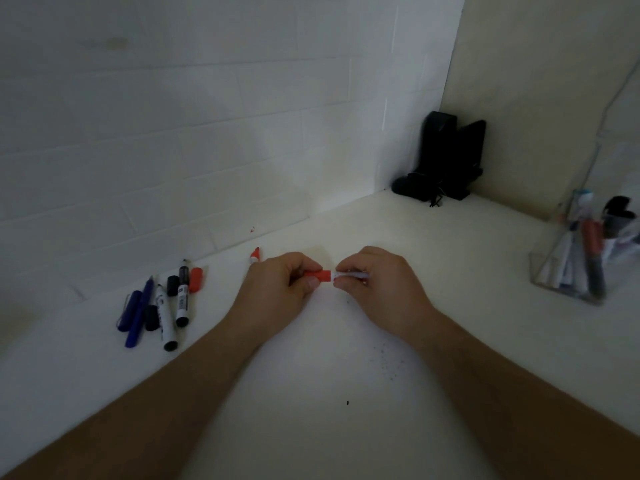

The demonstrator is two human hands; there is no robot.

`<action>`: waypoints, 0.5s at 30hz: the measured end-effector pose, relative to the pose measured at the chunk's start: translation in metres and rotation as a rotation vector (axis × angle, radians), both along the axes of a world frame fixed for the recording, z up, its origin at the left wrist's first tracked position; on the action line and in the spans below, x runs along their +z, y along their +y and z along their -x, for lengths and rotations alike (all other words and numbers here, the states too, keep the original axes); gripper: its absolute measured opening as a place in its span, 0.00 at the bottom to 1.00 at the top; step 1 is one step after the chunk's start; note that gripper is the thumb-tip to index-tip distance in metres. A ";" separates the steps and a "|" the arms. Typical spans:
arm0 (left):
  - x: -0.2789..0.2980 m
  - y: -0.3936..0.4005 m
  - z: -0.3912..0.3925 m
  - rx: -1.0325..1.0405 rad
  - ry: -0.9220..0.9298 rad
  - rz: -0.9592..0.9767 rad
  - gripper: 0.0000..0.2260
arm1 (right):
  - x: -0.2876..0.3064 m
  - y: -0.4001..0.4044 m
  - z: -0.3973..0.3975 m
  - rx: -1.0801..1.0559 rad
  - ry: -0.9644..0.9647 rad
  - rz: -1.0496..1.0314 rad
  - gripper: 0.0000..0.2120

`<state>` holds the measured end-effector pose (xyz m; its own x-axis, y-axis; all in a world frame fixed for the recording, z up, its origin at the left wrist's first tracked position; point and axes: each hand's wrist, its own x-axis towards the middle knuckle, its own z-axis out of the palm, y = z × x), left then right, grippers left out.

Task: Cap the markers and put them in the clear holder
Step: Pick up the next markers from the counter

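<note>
Our two bare forearms reach in from the bottom edge of the head view over the pale cream bench, meeting at its middle. Our left hand has its grip curled round a short red plastic cap, thumb and fingers pinching it. Our right hand pinches the white barrel of a marker between its fingertips. Cap and barrel are in line and look to be touching end to end; whether the cap is fully seated we cannot tell. We judge this as the capping step for one red marker, roughly midway through the job.

Done so far, as far as we can see: the clear plastic holder, standing well apart at the right edge of the bench, already carries several markers upright or leaning, though blur hides their number.

Left to do: a cluster near the tiled wall to our left. It shows two blue pens lying side by side, two white markers with black ends, one with its tip bare, a loose black cap, another loose dark cap and a loose red cap. A second red-tipped marker lies just behind our left hand, mostly hidden.

In the far corner stands a black boxy device with a cable, apart from the task.

By our reckoning, the marker in hand must yet travel to the holder, then the left-hand cluster follows.
</note>
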<state>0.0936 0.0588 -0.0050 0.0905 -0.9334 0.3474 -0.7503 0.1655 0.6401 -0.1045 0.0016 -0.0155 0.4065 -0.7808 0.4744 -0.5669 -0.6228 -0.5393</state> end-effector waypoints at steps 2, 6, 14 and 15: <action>0.001 0.001 0.003 0.028 -0.008 0.012 0.04 | -0.002 0.001 -0.001 -0.044 0.035 0.068 0.09; 0.006 0.007 0.008 0.054 0.013 0.037 0.05 | 0.004 0.007 0.004 -0.105 0.106 0.066 0.10; 0.020 0.005 0.032 -0.009 -0.226 -0.106 0.03 | 0.058 0.006 0.084 -0.199 0.148 -0.047 0.08; 0.025 0.002 0.044 -0.053 -0.194 -0.128 0.04 | 0.066 0.008 0.100 -0.230 0.056 -0.040 0.07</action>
